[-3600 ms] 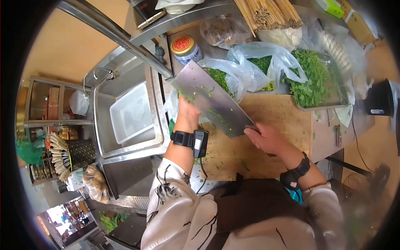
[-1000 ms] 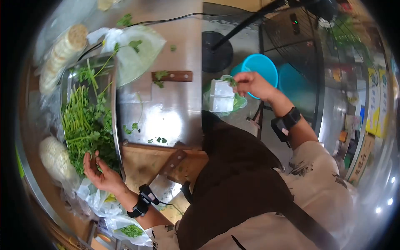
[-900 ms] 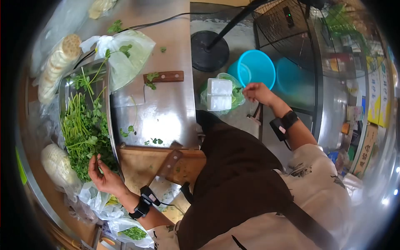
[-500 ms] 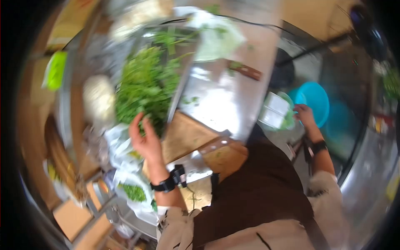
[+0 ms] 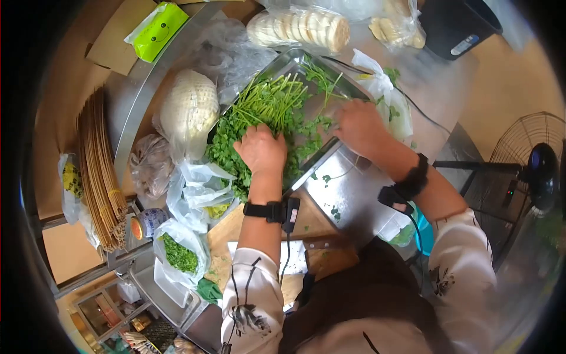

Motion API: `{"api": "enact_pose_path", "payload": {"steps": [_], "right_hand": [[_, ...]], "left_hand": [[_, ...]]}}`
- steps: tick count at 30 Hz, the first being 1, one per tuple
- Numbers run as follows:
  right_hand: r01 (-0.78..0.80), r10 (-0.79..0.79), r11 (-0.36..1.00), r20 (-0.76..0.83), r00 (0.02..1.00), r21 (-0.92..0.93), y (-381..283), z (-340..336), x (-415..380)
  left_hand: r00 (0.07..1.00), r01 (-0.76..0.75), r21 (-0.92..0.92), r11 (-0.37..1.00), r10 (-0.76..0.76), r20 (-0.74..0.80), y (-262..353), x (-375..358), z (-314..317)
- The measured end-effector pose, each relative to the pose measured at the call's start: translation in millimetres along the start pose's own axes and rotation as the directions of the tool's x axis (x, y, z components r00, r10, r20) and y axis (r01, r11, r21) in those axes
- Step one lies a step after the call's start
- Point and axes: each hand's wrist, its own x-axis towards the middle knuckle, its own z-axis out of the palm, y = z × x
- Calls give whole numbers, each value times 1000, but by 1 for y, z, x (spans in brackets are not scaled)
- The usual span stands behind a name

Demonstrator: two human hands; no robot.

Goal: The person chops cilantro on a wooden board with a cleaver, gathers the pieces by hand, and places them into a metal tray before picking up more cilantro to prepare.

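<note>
A leafy heap of cilantro (image 5: 271, 97) fills the left part of a metal tray (image 5: 312, 160), its stems pointing to the far side. My left hand (image 5: 263, 148) rests on the leaves at the near end, fingers curled down into them and closed on the cilantro. Over the tray's right side is my right hand (image 5: 361, 131), closed, its fingertips turned down; what they pinch is hidden. Below that hand, a thin stem hangs across the rim. Loose sprigs lie at the tray's far end.
A wooden cutting board (image 5: 315, 215) with a cleaver (image 5: 298, 253) partly under my left arm lies nearest me. Left are a bag of chopped greens (image 5: 180, 253) and a bundle of sticks (image 5: 100, 171). A black bin (image 5: 460, 26) stands far right, a fan (image 5: 539, 174) at right.
My right hand has come from the blue basin to the tray. My left hand, earlier open beside the leaves, has moved onto the cilantro and closed. The view has turned.
</note>
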Motion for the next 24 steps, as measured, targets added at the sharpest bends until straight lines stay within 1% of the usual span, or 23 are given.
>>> {"api": "enact_pose_path", "payload": {"steps": [1,2,3,5,7,8,10,11,13,14,16,17,19,20,22,23,24], "right_hand": [[9,4,997,165,986,-82,2,13,11],[30,24,987,327,945,-159,6,23,17],[56,-13,992,347,938,-115,9,24,19],[107,-90,994,380,921,-25,15,26,18],[182,-200,979,229,953,96,30,6,26],[225,-248,962,149,957,155,36,0,31],[187,-199,979,165,966,84,49,10,49],[166,-172,985,168,971,49,56,15,58],[180,-146,982,380,914,-57,65,30,72],[204,-136,974,477,868,-94,66,41,77],[291,-265,955,267,927,-64,71,39,71],[334,-322,941,154,934,-59,75,37,68],[288,-285,957,100,953,-18,74,21,68],[266,-266,964,74,961,7,72,13,68],[77,-81,997,217,973,27,63,-16,69],[-17,10,1000,290,957,23,60,-23,68],[-51,41,998,297,954,25,59,-22,65]], "left_hand": [[999,-38,18,999,37,24,-2,-2,0],[996,-77,35,996,75,53,-4,-6,0],[992,-126,-11,992,126,19,-5,-11,-5],[982,-187,-63,980,189,20,-11,-19,-9],[968,-249,-105,963,251,9,-17,-26,-10],[968,-247,-113,962,251,15,-18,-31,-10],[964,-261,-125,957,265,16,-20,-34,-11],[969,-242,-131,961,247,24,-20,-37,-10],[978,-200,-131,971,206,38,-24,-42,-8],[980,-184,-125,975,191,51,-29,-45,-9],[980,-174,-140,975,185,75,-27,-48,-15],[986,-134,-171,976,150,80,-24,-49,-21],[994,-54,-227,972,74,83,-19,-45,-39],[998,-71,-244,967,68,-18,-20,-39,-47],[976,-109,-278,954,51,-210,-23,-20,-53],[983,-104,-270,957,57,-177,-27,-8,-50],[988,-98,-261,960,62,-144,-32,8,-45]]}}
